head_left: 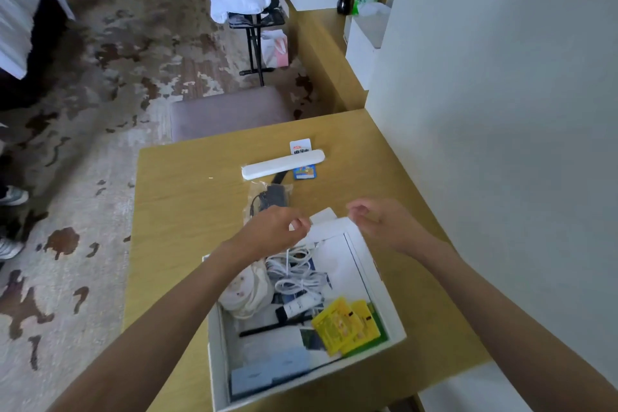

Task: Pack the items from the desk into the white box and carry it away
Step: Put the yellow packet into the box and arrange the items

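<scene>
The open white cardboard box (pixel 384 284) sits on the light wooden tabletop (pixel 187 211) in the lower centre of the frame, and it is already well filled — a coiled white cable (pixel 296 273), a cream cloth pouch (pixel 249 289), yellow plastic sachets (pixel 346 324), a pale blue flat carton (pixel 271 370) and a black-and-white stick-shaped item (pixel 296 306) lie inside.

Packing looks more than half done. Left on the tabletop, above the box toward the middle of the frame, are a long white rounded case (pixel 282 164), a white printed card (pixel 300 146) just behind it, a small blue square packet (pixel 305 172) just beside it, and a clear plastic bag holding a dark adapter (pixel 271 196).

The left hand (pixel 272 231) hovers at the box's far edge, its grip pinched on the white cable (the blur makes this uncertain). The right hand (pixel 381 224) hangs above the far right corner of the box, its grip loose and empty, fingers half curled.

By my reading, four things remain to go in — then the box must be carried off.
</scene>
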`<control>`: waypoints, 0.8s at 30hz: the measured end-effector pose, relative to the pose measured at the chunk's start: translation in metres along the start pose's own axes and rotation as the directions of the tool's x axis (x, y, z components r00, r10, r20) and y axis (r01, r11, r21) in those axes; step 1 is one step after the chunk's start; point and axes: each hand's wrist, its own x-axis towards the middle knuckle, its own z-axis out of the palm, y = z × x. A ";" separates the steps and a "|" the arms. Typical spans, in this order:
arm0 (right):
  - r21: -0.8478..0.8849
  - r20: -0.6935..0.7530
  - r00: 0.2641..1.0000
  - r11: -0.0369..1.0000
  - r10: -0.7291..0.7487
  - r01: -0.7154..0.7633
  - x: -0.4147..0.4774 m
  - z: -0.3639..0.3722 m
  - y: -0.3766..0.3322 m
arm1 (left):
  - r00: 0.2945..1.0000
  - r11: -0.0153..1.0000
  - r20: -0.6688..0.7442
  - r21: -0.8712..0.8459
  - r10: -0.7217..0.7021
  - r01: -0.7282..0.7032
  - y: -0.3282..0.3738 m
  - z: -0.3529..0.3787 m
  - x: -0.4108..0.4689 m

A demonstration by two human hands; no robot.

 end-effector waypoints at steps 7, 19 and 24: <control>-0.004 0.117 0.993 1.000 -0.004 0.004 0.096 0.001 0.043 | 0.976 0.976 -0.024 -0.049 -0.215 0.214 -0.023 0.006 0.080; -0.185 0.578 0.808 0.946 -0.114 0.265 0.171 0.070 0.078 | 0.887 0.892 0.258 0.354 -0.382 0.282 -0.056 0.036 0.126; -0.053 0.398 0.917 0.996 -0.041 0.068 0.171 0.061 0.097 | 0.894 0.823 0.347 0.566 -0.284 0.042 -0.068 0.042 0.121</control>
